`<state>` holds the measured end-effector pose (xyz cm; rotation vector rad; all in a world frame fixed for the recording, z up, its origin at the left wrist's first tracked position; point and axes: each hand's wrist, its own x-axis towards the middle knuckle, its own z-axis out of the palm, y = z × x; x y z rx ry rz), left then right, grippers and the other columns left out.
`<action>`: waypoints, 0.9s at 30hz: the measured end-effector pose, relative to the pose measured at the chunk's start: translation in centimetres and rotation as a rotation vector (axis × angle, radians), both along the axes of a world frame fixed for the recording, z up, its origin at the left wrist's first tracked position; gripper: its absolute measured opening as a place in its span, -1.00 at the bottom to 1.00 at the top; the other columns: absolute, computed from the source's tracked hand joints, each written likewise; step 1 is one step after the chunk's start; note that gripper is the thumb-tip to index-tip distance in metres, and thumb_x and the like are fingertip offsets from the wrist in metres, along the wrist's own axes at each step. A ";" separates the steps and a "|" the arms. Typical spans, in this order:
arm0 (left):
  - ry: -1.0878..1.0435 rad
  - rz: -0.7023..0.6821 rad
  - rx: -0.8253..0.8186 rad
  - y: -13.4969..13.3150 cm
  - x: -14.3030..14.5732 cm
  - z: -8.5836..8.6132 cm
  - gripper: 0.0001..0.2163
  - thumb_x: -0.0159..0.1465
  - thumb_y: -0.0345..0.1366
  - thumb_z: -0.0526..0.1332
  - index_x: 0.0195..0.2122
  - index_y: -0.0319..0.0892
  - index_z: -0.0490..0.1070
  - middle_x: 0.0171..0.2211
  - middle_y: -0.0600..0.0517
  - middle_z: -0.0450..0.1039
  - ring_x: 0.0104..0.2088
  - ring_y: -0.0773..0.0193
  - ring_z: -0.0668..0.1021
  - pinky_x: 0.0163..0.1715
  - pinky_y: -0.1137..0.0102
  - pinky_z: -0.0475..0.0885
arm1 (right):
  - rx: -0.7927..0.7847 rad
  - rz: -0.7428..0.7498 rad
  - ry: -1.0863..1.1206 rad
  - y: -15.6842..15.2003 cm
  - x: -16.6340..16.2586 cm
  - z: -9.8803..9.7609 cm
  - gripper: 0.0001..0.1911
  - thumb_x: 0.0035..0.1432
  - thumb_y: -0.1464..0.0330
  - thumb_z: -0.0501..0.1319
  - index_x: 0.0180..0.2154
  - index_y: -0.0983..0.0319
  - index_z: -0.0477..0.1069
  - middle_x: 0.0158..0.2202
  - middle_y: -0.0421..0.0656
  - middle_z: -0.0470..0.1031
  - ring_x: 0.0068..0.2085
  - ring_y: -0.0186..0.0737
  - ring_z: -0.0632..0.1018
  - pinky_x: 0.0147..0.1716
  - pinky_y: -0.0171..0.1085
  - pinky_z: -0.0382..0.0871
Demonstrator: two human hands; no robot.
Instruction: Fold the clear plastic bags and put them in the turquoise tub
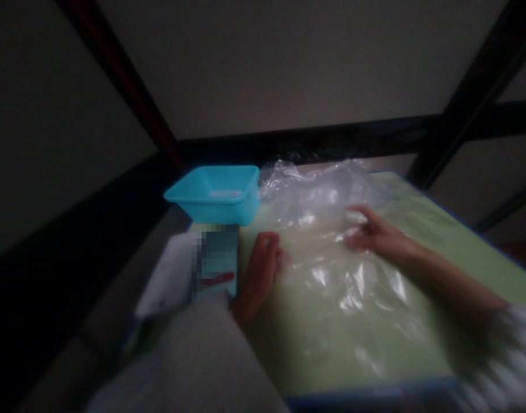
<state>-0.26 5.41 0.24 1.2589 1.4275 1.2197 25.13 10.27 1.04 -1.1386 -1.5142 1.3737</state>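
Note:
A large clear plastic bag (331, 269) lies spread over a pale green table top (456, 241). My left hand (263, 269) rests at the bag's left edge with its fingers curled on the plastic. My right hand (372, 232) lies on the bag's upper middle, fingers bent and pressing the film. Both forearms wear light sleeves. The picture is dim and blurred, so what sits inside the bag is not clear.
A turquoise plastic tub (215, 195) stands at the table's far left corner. In front of it lies a phone (215, 261) on white paper (166, 281). Dark frame bars (331, 143) run behind the table, and a blue rim (366, 393) edges its near side.

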 end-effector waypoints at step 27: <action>0.684 -0.220 0.097 -0.6 -1.3 1.7 -0.77 -0.09 -0.60 0.09 -0.49 -0.19 0.44 -0.67 0.17 0.27 -0.61 0.37 0.31 -0.56 0.48 0.09 | 0.408 -0.043 -0.515 0.9 2.0 0.8 -0.62 -0.10 0.39 0.27 -0.15 0.25 0.39 -0.52 -0.21 0.44 -0.53 -0.28 0.44 -0.54 -0.31 0.30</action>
